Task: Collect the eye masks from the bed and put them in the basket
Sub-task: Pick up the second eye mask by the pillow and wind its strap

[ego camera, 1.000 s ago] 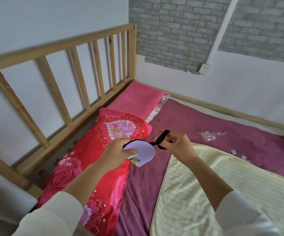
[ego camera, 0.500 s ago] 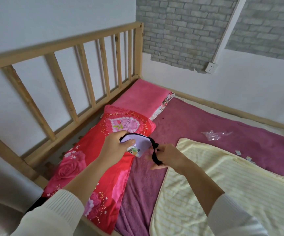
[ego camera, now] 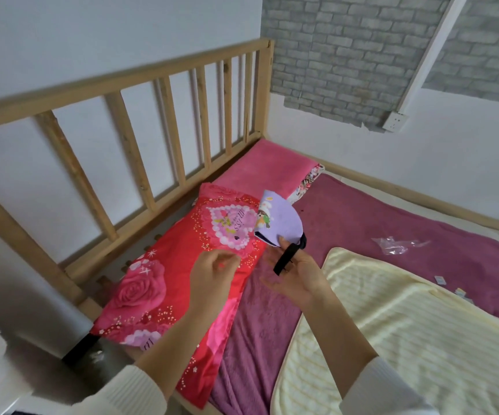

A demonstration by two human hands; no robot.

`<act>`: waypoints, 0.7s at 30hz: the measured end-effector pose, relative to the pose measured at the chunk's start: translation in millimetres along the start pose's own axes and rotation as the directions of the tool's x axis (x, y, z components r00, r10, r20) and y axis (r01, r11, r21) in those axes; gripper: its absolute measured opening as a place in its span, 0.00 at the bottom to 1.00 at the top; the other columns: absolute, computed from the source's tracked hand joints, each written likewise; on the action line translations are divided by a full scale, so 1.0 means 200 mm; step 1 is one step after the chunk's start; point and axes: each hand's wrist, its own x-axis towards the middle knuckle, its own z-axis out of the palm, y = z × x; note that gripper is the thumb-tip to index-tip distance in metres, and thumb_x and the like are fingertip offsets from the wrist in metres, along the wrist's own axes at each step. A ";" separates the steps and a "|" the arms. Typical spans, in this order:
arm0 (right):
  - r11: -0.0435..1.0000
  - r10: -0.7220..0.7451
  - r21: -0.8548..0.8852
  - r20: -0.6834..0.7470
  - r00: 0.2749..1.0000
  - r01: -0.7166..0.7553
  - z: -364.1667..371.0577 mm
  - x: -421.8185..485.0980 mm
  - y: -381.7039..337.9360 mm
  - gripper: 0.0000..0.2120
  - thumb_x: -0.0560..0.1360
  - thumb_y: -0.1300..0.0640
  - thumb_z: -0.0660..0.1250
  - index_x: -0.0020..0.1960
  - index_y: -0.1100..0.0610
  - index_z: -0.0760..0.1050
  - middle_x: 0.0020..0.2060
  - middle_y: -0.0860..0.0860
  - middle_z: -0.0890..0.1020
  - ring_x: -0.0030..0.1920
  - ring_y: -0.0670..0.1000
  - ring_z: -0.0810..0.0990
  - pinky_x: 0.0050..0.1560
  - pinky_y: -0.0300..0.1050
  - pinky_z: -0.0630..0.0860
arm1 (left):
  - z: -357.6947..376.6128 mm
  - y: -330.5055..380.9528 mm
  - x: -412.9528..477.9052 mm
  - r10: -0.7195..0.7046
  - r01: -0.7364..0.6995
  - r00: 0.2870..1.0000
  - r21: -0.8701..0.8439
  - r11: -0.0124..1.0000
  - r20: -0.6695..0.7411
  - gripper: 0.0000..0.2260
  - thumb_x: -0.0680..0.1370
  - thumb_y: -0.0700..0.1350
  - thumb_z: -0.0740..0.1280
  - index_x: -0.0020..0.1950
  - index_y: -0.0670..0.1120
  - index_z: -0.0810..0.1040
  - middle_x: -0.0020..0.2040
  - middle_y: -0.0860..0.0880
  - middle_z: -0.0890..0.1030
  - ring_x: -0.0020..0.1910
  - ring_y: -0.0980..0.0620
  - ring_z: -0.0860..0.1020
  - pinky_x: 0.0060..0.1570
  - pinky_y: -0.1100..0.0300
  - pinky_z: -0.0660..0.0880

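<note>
A lilac eye mask (ego camera: 281, 219) with a small cartoon print and a black strap (ego camera: 287, 256) stands up above the bed. My right hand (ego camera: 297, 272) pinches its lower edge, and the strap runs across the fingers. My left hand (ego camera: 213, 272) hovers just left of it over the red pillow, fingers curled loosely with nothing in them. No basket is in view.
A red rose-print pillow (ego camera: 164, 283) and a pink pillow (ego camera: 272, 163) lie along the wooden slatted rail (ego camera: 128, 121). A pale yellow blanket (ego camera: 407, 339) covers the purple sheet (ego camera: 377, 214). A clear plastic wrapper (ego camera: 392, 244) and small scraps (ego camera: 440, 280) lie on the right.
My left hand has let go of the mask and dropped slightly. The right hand alone now holds it, and the mask has swung upright.
</note>
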 end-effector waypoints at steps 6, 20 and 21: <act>0.993 0.023 -0.116 0.037 0.999 -0.018 0.08 0.04 0.06 0.10 0.73 0.52 0.69 0.51 0.57 0.75 0.39 0.51 0.76 0.43 0.51 0.76 0.46 0.53 0.74 | 0.09 0.01 -0.03 0.187 -0.231 0.961 0.215 0.949 0.206 0.09 0.73 0.47 0.71 0.53 0.53 0.85 0.42 0.44 0.75 0.46 0.50 0.69 0.46 0.75 0.59; 0.989 0.050 -0.140 0.011 0.999 -0.048 0.20 0.13 0.12 0.04 0.74 0.62 0.65 0.43 0.56 0.77 0.38 0.51 0.82 0.41 0.48 0.81 0.44 0.53 0.76 | -0.32 -0.11 0.12 0.120 -0.147 0.986 0.269 0.952 0.115 0.06 0.76 0.44 0.68 0.49 0.44 0.82 0.43 0.52 0.73 0.48 0.51 0.69 0.56 0.51 0.65; 0.989 0.048 -0.143 0.009 0.999 -0.046 0.20 0.14 0.12 0.03 0.74 0.62 0.65 0.44 0.57 0.77 0.35 0.51 0.83 0.37 0.48 0.83 0.42 0.50 0.79 | -0.40 -0.13 0.13 0.097 -0.126 0.988 0.277 0.953 0.116 0.05 0.76 0.44 0.68 0.49 0.45 0.81 0.44 0.50 0.73 0.48 0.48 0.70 0.55 0.50 0.66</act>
